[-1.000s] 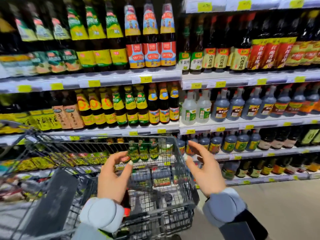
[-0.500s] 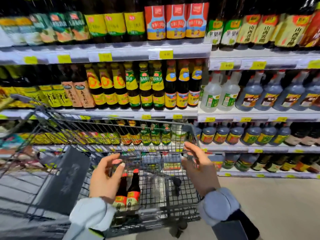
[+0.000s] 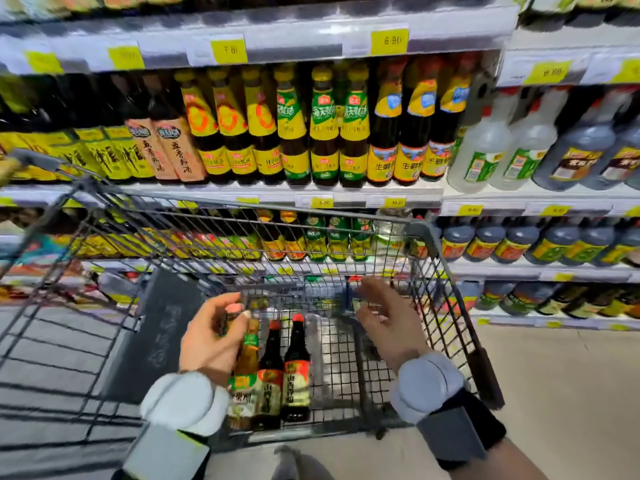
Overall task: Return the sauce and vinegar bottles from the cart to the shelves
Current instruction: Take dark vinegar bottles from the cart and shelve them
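Observation:
Three bottles stand in the near end of the wire cart (image 3: 436,306). Two are dark vinegar bottles with red caps and red-yellow labels, one (image 3: 269,372) beside the other (image 3: 296,368). Left of them is an amber bottle with a green label (image 3: 246,368). My left hand (image 3: 207,337) is inside the cart with fingers curled around the amber bottle's neck. My right hand (image 3: 388,323) hovers over the cart's right half, fingers spread, holding nothing. The shelves (image 3: 270,194) behind the cart carry rows of sauce and vinegar bottles.
A dark flap (image 3: 156,330) hangs in the cart's left part. White and dark jugs (image 3: 519,147) fill the right shelf bay, with squat dark jars (image 3: 519,240) one level below. Beige floor (image 3: 554,393) lies to the right of the cart.
The view has tilted down and closer to the cart. My left hand has reached lower and closed on the amber bottle's neck. My right hand has moved in over the cart.

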Available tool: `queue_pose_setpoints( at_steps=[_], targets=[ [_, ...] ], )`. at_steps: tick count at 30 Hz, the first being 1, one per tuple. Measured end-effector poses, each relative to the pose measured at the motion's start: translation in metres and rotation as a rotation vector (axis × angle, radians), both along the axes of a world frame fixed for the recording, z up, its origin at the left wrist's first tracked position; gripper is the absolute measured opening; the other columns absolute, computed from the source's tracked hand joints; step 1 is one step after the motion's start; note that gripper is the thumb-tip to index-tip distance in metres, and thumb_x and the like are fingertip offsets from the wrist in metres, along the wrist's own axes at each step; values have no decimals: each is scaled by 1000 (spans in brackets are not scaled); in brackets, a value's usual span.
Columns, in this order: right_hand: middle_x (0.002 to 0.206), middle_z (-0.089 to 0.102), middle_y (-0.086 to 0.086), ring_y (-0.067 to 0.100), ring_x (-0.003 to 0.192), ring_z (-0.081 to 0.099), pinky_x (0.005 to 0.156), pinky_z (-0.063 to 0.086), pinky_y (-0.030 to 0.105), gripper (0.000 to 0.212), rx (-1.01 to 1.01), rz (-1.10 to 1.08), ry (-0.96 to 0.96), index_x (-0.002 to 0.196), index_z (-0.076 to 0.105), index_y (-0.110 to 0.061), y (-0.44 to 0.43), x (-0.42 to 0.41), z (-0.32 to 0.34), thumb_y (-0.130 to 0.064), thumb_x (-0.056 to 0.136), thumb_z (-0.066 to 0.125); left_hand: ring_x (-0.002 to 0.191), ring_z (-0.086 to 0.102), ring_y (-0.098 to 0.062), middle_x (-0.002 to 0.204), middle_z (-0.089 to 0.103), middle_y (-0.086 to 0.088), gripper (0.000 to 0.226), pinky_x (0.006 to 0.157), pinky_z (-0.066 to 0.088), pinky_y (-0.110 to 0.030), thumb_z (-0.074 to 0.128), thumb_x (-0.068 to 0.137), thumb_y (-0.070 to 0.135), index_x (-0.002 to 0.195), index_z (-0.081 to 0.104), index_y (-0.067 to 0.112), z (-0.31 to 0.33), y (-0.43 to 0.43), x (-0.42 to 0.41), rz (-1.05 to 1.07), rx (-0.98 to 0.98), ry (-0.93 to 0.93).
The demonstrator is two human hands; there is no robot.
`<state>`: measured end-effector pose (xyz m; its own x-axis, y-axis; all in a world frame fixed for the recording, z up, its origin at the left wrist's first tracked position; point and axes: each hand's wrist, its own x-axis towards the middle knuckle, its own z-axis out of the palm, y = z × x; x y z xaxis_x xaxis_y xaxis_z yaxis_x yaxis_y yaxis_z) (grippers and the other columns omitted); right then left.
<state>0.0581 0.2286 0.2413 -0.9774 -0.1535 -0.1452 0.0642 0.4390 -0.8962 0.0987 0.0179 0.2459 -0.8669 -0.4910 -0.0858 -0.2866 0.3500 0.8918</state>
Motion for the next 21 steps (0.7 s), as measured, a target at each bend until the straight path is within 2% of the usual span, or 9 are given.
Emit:
queue_pose_setpoints(
  at_steps=[3, 4, 7, 9, 11, 13, 15, 18, 21],
  targets=[
    [129, 53, 0, 18, 119, 49, 89, 33, 18, 41, 41, -20, -33, 130, 44, -17, -27, -9, -10, -12, 90, 50, 97, 57, -31, 87, 59, -8, 31, 101, 41, -47, 68, 78, 9, 78, 54, 37, -11, -27, -23, -4, 34, -29],
    [130, 53, 0, 18, 119, 49, 90, 34, 18, 40, 64, -37, -58, 130, 45, -17, -40, -12, -13, -13, 90, 51, 94, 56, -28, 85, 59, -8, 34, 101, 42, -48, 67, 78, 7, 77, 54, 38, -14, -38, -30, -20, 49, -30],
    [131, 52, 0, 18, 122, 47, 95, 31, 16, 43, 77, -44, -125, 132, 42, -18, -65, -19, -22, -14, 91, 51, 93, 55, -29, 86, 59, -8, 20, 91, 44, -41, 69, 72, 18, 85, 59, 29, -24, -64, -47, -84, 36, -65],
    [133, 51, 0, 18, 124, 47, 88, 22, 5, 44, 142, -36, -176, 134, 40, -18, -85, -25, -36, -15, 91, 50, 94, 55, -28, 93, 57, -6, 23, 82, 43, -33, 67, 79, 10, 102, 62, 13, -41, -85, -58, -147, -7, -136],
    [136, 49, 0, 17, 126, 45, 85, 19, 3, 45, 163, -2, -208, 136, 37, -18, -92, -26, -40, -15, 92, 48, 90, 56, -27, 96, 60, -8, 29, 77, 45, -30, 68, 78, 19, 104, 61, 9, -50, -91, -62, -184, -40, -183],
    [135, 49, 2, 20, 125, 45, 101, 29, 17, 44, 190, -14, -256, 135, 38, -18, -103, -31, -56, -14, 92, 47, 89, 57, -28, 93, 62, -10, 29, 83, 48, -38, 64, 72, 27, 98, 59, 14, -69, -99, -67, -231, -18, -233],
    [131, 52, 4, 23, 123, 48, 107, 35, 34, 43, 202, -32, -282, 132, 42, -17, -110, -30, -64, -11, 90, 49, 85, 53, -23, 83, 59, -5, 14, 80, 43, -32, 63, 78, 19, 89, 54, 20, -84, -100, -67, -248, 27, -275],
    [128, 55, 5, 21, 121, 51, 105, 37, 30, 43, 189, -62, -323, 129, 46, -16, -118, -37, -88, -8, 88, 52, 90, 51, -17, 89, 60, 3, 20, 83, 40, -26, 60, 84, 10, 90, 58, 29, -111, -103, -72, -293, -4, -351],
    [131, 54, 3, 20, 115, 54, 98, 44, 28, 44, 223, -33, -381, 131, 45, -19, -120, -47, -111, -12, 88, 53, 91, 53, -19, 100, 57, 2, 25, 79, 41, -24, 58, 86, 11, 111, 58, 14, -137, -101, -75, -330, -38, -447]
  ],
)
